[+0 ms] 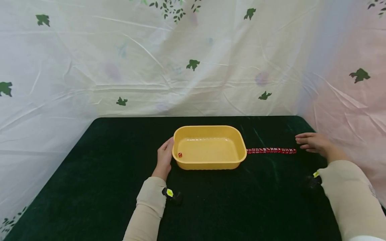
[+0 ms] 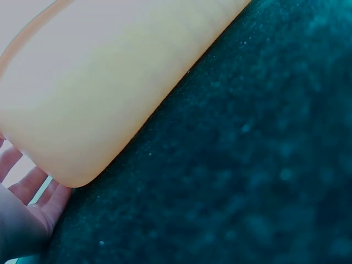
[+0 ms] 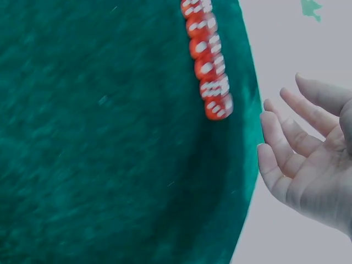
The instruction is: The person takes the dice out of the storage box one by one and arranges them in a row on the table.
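Note:
A yellow plastic basin point(image 1: 209, 166) stands on the dark green cloth, a single red die point(image 1: 180, 155) lying in its front left corner. My left hand point(image 1: 164, 158) touches the basin's left side, fingers extended along the wall; in the left wrist view the fingers point(image 2: 34, 184) lie behind the basin's end. A straight row of red dice with white dots point(image 1: 271, 150) runs right from the basin's right side. Just past the far right end of that row, my right hand point(image 1: 315, 144) hovers with loosely spread fingers. In the right wrist view the hand point(image 3: 313, 157) holds nothing, apart from the end die point(image 3: 218, 108).
The green cloth point(image 1: 90, 187) covers the table, whose back edge meets a white curtain point(image 1: 144, 67) with green leaf prints. A pinkish curtain point(image 1: 356, 100) hangs at the right, close to my right arm. Small dark wrist cameras point(image 1: 172, 194) sit under both wrists.

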`<state>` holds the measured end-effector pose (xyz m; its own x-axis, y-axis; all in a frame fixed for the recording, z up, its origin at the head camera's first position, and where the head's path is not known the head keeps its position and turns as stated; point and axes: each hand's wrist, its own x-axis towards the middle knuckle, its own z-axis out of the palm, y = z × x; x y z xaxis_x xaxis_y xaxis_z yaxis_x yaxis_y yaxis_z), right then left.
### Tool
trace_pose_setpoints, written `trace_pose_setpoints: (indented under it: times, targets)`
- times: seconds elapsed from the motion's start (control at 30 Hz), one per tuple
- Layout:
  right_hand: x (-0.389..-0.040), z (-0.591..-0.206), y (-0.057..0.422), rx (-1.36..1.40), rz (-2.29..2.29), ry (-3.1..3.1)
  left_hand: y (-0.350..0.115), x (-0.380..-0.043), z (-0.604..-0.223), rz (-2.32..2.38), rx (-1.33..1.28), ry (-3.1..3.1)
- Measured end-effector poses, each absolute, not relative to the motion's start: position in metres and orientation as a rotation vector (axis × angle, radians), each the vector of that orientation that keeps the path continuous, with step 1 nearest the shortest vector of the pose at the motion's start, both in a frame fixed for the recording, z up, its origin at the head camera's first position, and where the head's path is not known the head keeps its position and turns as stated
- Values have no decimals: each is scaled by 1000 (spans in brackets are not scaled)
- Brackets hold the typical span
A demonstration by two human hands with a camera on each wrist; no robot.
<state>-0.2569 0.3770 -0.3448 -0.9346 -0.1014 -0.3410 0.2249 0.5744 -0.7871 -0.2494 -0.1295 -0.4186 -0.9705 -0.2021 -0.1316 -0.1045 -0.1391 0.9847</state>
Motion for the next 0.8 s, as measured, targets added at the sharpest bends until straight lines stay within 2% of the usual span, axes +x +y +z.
trace_pose_setpoints:
  times: [0.27,0.8]
  targets:
    - [-267,-323,355,-14,-1289,2542,-129,-249,-418,-2287,357,-2034]
    - [-297,-296,293,-52,-1403,2558,-129,-248,-418,-2287,366,-2033]
